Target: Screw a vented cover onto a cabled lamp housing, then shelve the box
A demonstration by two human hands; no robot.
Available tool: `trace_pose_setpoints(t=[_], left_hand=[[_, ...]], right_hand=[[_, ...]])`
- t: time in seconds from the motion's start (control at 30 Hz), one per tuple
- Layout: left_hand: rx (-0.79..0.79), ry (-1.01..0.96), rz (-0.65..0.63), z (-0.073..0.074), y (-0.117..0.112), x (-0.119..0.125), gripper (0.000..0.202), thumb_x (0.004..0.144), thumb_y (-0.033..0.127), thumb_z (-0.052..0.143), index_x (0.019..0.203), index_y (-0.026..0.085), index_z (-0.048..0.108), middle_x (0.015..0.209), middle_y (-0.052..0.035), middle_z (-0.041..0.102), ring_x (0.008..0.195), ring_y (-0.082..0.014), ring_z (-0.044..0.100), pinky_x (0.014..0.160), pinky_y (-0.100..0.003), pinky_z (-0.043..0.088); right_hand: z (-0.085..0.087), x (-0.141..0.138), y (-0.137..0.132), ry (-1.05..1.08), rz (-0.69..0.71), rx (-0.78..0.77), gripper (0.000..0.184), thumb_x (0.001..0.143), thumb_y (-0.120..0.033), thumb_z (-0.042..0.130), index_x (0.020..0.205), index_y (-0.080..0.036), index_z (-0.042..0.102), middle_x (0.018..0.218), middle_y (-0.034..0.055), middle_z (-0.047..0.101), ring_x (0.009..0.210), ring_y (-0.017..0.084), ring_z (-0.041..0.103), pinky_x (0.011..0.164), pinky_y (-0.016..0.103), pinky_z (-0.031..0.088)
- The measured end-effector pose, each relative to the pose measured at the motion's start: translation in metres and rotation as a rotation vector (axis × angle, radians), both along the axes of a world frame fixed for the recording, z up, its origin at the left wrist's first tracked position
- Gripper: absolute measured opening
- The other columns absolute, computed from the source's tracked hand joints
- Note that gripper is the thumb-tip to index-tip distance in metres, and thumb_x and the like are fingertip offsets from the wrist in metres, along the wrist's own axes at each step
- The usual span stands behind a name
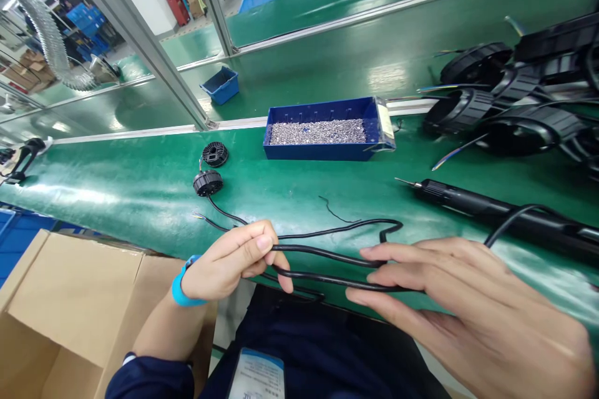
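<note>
The left hand (231, 262) has its grip clamped on the black cable (327, 255), and the right hand (449, 287) pinches the same cable, looped at the counter (140, 193) edge, well in front of the blue screw tray (327, 151), left of the electric screwdriver (491, 206)

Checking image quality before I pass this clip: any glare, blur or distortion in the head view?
Head view: glare streaks whiten the green belt, strongest at the left and lower right; wide-angle distortion bends the belt edges and frame posts; the right hand looks stretched near the corner; the left hand, cable and screw bin are sharp, with soft shadows.
</note>
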State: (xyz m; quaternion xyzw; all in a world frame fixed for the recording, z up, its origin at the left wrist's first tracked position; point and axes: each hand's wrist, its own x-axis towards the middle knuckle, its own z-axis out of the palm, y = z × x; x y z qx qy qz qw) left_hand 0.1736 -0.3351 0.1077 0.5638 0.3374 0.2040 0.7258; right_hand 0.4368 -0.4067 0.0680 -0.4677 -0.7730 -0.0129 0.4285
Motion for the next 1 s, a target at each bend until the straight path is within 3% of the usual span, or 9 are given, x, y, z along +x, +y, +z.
trace_pose_setpoints(t=[0.23, 0.43, 0.73, 0.9, 1.0], left_hand=[[0.005, -0.050, 0.013, -0.0046, 0.0019, -0.0002, 0.036, 0.103, 0.045, 0.047, 0.082, 0.016, 0.044, 0.073, -0.0044, 0.060, 0.063, -0.0105, 0.062, 0.049, -0.025, 0.018], [0.002, -0.044, 0.024, -0.0057, 0.0009, -0.0014, 0.037, 0.102, 0.047, 0.050, 0.082, 0.016, 0.045, 0.075, -0.0057, 0.063, 0.062, -0.0101, 0.060, 0.049, -0.025, 0.019], [0.000, -0.037, 0.018, -0.0040, 0.0004, -0.0008, 0.035, 0.103, 0.044, 0.048, 0.083, 0.016, 0.047, 0.080, -0.0085, 0.072, 0.051, -0.0052, 0.034, 0.050, -0.025, 0.021], [-0.037, -0.062, 0.012, -0.0055, -0.0005, -0.0023, 0.034, 0.103, 0.043, 0.048, 0.082, 0.016, 0.046, 0.081, -0.0102, 0.074, 0.050, -0.0049, 0.029, 0.050, -0.025, 0.020], [-0.076, -0.085, 0.014, -0.0066, -0.0016, -0.0036, 0.035, 0.103, 0.042, 0.049, 0.081, 0.016, 0.047, 0.080, -0.0085, 0.072, 0.048, -0.0036, 0.037, 0.048, -0.024, 0.019]], right_hand=[[-0.0010, -0.0005, -0.0019, 0.001, 0.006, 0.015, 0.010, 0.089, -0.020, 0.073, 0.097, -0.019, 0.066, 0.103, -0.0014, 0.070, 0.087, 0.014, 0.060, 0.079, 0.030, 0.045], [-0.0014, -0.0022, -0.0050, 0.046, 0.009, -0.020, 0.009, 0.092, -0.016, 0.068, 0.100, -0.019, 0.067, 0.108, -0.0014, 0.070, 0.089, 0.012, 0.061, 0.084, 0.029, 0.047], [0.0048, -0.0045, -0.0066, 0.050, 0.018, -0.003, 0.010, 0.090, -0.009, 0.068, 0.094, -0.018, 0.066, 0.100, -0.0016, 0.070, 0.091, 0.007, 0.063, 0.086, 0.023, 0.048], [0.0071, -0.0054, -0.0075, 0.063, 0.024, -0.003, 0.006, 0.093, -0.013, 0.067, 0.091, -0.018, 0.064, 0.095, -0.0007, 0.070, 0.095, 0.006, 0.063, 0.088, 0.021, 0.047], [0.0081, -0.0042, -0.0088, 0.068, 0.036, -0.023, 0.004, 0.095, -0.015, 0.065, 0.093, -0.018, 0.064, 0.097, -0.0007, 0.071, 0.098, 0.005, 0.062, 0.089, 0.019, 0.047]])
